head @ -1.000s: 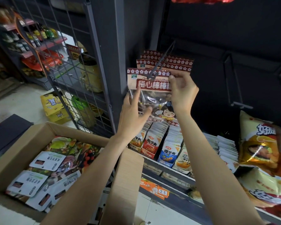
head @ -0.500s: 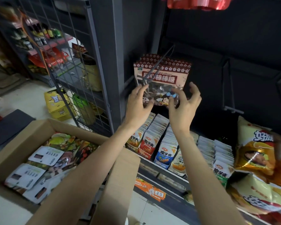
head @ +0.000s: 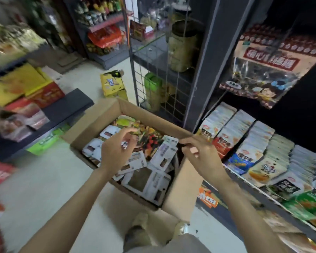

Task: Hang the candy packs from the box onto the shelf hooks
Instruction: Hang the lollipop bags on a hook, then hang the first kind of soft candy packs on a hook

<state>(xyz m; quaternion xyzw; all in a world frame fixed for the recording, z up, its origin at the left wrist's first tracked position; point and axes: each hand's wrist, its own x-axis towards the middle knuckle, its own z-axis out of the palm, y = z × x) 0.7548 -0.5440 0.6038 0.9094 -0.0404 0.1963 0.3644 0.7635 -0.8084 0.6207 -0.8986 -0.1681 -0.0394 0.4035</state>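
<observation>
Though unheld, packs [head: 135, 161] beneath fingers [head: 128, 132].

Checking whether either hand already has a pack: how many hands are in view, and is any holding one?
2. The left hand hovers open over the cardboard box; the right hand is above its right edge. Neither holds a pack.

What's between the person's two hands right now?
In the head view, the left hand and right hand, both empty, hover over the open cardboard box; between them lie candy packs inside it.
</observation>
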